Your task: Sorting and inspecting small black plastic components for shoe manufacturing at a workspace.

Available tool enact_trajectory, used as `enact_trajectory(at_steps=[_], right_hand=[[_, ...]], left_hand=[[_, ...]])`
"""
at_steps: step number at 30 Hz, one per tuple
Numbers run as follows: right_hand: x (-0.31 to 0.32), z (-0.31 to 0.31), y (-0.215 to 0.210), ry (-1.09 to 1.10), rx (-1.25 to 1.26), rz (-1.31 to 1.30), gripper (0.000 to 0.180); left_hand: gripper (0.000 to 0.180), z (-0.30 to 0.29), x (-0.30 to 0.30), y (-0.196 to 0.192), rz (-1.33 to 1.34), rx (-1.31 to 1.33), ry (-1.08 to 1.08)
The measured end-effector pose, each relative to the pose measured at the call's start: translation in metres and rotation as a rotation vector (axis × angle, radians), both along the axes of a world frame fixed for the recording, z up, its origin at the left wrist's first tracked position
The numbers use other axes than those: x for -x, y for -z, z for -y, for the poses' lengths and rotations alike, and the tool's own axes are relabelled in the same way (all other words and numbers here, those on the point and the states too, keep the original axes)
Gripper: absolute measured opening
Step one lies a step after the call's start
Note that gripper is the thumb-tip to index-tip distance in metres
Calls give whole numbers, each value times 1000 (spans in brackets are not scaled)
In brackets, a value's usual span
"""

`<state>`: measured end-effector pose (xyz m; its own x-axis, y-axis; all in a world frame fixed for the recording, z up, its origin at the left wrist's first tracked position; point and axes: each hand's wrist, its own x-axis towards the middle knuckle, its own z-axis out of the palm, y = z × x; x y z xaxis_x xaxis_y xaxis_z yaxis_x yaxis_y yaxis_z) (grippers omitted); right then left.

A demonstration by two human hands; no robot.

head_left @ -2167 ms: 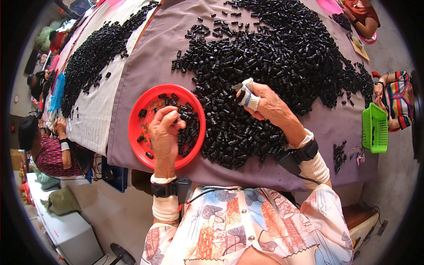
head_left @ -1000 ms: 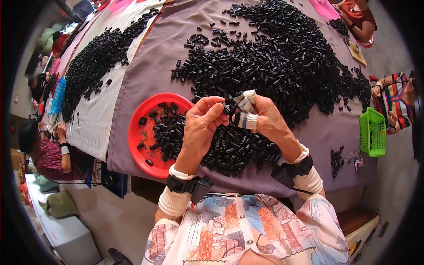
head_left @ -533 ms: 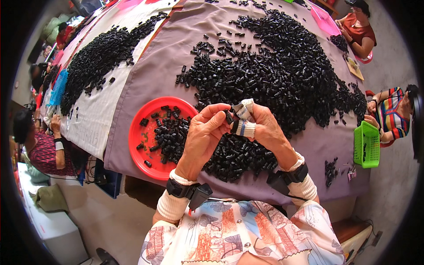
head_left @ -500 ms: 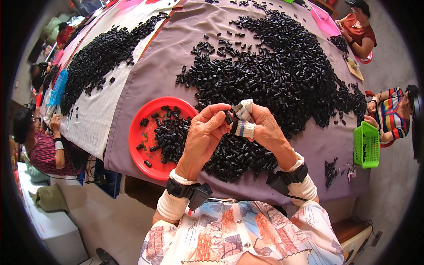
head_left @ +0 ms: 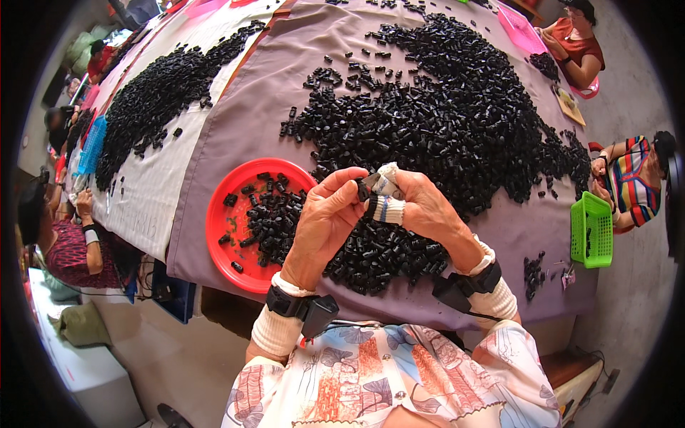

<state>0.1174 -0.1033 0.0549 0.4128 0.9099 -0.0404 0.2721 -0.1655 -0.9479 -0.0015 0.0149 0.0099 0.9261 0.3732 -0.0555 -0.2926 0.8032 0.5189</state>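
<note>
Above the near edge of a large heap of small black plastic parts (head_left: pixel 421 135), my two hands meet. My left hand (head_left: pixel 330 214) pinches one small black plastic part (head_left: pixel 363 191) between thumb and fingertips. My right hand (head_left: pixel 427 205), with white cloth wraps (head_left: pixel 389 210) on its thumb and finger, is closed around a small tool. Only a grey, blade-like tip (head_left: pixel 372 180) of that tool shows, against the top of the part; its grip is mostly hidden. Left of my left hand sits a round red tray (head_left: pixel 220 246) holding many similar black parts.
A mauve cloth (head_left: pixel 235 135) covers the table. At the right edge stands a green basket (head_left: pixel 601 228), near a person in a striped top (head_left: pixel 635 182). A small pile of parts (head_left: pixel 533 274) lies closer. Other people sit along the left and far right.
The grey blade-like tip now shows over the black part, which has tilted in my left fingers. My hands stay close together, shifted slightly left in view.
</note>
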Motion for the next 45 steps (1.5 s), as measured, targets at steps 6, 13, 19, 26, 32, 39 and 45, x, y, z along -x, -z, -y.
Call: enact_trajectory(at_steps=[6, 13, 19, 26, 32, 39, 45], right_hand=[[-8, -2, -1, -97, 38, 93, 34], [-11, 0, 3, -108, 29, 21, 35], [-12, -1, 3, -110, 66, 74, 35], [-15, 1, 10, -117, 69, 111, 35], [-15, 1, 2, -122, 144, 143, 34], [-16, 3, 8, -141, 89, 117, 32], [-16, 3, 9, -139, 92, 99, 28]], left_hand=[[22, 1, 0, -2, -6, -3, 9], [22, -2, -2, 6, 13, -16, 68], [23, 2, -2, 5, -24, -18, 44], [22, 4, -4, 5, -38, -31, 51], [21, 5, -5, 3, -68, -31, 43], [20, 5, -6, 7, -71, -31, 58], [21, 8, -6, 5, -77, -54, 36]])
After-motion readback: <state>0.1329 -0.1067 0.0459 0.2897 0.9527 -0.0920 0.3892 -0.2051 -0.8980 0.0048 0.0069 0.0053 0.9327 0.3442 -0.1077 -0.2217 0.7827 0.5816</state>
